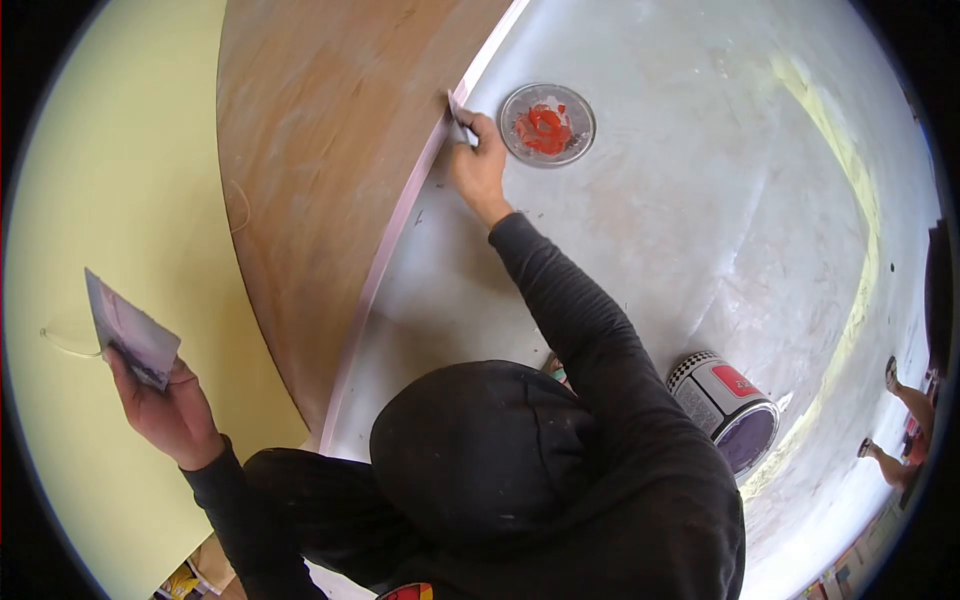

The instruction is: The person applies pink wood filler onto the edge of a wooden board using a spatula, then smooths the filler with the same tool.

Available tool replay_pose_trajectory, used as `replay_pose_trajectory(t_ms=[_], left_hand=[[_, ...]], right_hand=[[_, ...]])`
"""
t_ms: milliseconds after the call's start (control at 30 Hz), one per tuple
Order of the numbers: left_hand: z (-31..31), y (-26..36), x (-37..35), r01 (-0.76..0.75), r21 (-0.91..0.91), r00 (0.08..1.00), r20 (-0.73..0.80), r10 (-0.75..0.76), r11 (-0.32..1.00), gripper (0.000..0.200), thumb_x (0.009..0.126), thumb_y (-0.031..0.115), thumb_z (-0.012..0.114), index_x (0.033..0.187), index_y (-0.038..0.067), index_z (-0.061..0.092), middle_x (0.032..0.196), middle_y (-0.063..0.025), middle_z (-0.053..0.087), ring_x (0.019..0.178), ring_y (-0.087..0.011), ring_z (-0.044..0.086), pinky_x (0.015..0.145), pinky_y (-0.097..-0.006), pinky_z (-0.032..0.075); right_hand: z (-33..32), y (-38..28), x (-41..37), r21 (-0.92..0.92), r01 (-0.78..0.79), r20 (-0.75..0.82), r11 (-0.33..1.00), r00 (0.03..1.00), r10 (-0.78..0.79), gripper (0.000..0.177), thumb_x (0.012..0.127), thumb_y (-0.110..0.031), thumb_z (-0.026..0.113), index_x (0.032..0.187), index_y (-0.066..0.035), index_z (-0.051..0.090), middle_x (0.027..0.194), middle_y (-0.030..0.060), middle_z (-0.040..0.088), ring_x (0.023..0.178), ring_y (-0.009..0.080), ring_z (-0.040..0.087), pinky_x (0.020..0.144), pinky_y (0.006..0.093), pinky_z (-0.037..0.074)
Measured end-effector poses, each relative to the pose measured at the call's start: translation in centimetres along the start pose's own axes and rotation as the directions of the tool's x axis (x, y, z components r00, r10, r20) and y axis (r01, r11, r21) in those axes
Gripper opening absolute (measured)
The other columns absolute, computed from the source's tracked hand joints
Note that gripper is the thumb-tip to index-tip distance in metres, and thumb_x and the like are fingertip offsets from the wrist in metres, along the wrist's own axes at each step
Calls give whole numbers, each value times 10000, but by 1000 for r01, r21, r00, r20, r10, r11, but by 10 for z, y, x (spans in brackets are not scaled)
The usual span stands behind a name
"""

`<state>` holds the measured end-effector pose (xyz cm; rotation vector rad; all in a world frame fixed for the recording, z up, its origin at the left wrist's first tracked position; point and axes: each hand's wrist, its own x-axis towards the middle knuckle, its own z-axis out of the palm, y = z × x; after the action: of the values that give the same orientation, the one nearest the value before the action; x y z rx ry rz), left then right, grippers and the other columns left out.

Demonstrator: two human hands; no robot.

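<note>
My right hand (480, 172), stretched forward, is closed on a thin putty spreader (457, 117). Its blade meets the pinkish putty strip (385, 235) that runs along the edge of a brown board (320, 150). Just right of that hand lies a round lid (588, 148) with red paste (545, 128) smeared in its middle. Out to the left, my left hand (165, 412) grips a flat putty plate (135, 330) coated with greyish-pink putty. The plate is tilted up over the yellow surface, with the thumb and fingers at its lower edge.
A labelled paint can (722, 405) rests tilted on the pale grey surface (640, 230), right of my body. A yellowish band (862, 210) curves along the far right. Another person's legs (905, 400) show at the right edge. A yellow surface (150, 180) fills the left.
</note>
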<state>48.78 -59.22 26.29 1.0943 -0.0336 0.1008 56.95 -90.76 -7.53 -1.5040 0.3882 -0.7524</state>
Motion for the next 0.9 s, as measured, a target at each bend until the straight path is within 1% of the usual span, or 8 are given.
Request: replay_pose_trajectory(t_ms=[133,200,300,467,500,667,833,900], left_hand=[[3,-22,7,179,-102,976,141,-163,979,325,1016,202,515,1266,-3,550,1311,-128,593,1184,-205,577,1027,-362,473],[6,-44,14,200,-20,979,51,-199,980,341,1019,242,512,1293,41,541,1316,-91,590,1196,-193,564,998,-349,473],[19,-84,31,357,-7,931,84,-355,934,332,1021,248,505,1280,44,549,1301,-85,596,1194,-198,566,991,-347,475],[26,-179,43,583,-193,811,75,-581,789,339,1013,263,506,1267,41,544,1252,-96,617,1162,-223,594,982,-390,502],[28,-197,40,595,-247,797,61,-601,765,329,1013,267,503,1255,46,544,1235,-93,625,1135,-221,610,961,-392,517],[63,-234,7,628,-247,778,209,-593,738,300,1014,273,492,1222,62,540,1194,-78,643,1063,-214,647,908,-399,548],[67,-217,9,588,-268,805,94,-586,763,317,1019,221,464,1266,46,559,1243,-123,627,1193,-244,580,1033,-423,467],[69,-200,16,496,-318,867,127,-482,808,316,1007,229,502,1265,54,555,1261,-90,622,1181,-223,587,1022,-419,468]], right_hand=[[4,-24,-52,111,-106,30,988,994,103,475,713,122,422,1132,21,621,1070,144,657,1055,231,612,968,309,439],[-5,-30,-66,118,-90,71,989,994,82,494,691,140,420,1123,18,627,1077,162,654,1064,262,615,968,329,448],[-42,-45,-64,200,-369,539,908,815,213,544,715,163,391,1182,-12,608,1139,77,633,1048,152,578,939,279,445],[-67,-133,-33,395,-232,426,889,903,47,613,671,162,374,1216,-22,583,1251,111,590,1148,201,563,973,324,443],[-69,-146,-27,397,-52,416,916,900,-130,615,647,157,380,1198,-20,589,1261,132,580,1168,243,561,992,338,436],[-75,-177,-20,316,362,521,877,706,-480,608,589,149,417,1139,-22,613,1280,169,555,1206,358,540,1036,386,425],[-77,-144,-35,232,356,472,905,772,-425,632,590,174,406,1153,-24,613,1247,173,575,1199,361,543,1029,390,437],[-81,-112,-32,70,312,621,947,729,-286,600,642,200,371,1155,-7,606,1223,180,602,1167,306,585,980,348,461]])
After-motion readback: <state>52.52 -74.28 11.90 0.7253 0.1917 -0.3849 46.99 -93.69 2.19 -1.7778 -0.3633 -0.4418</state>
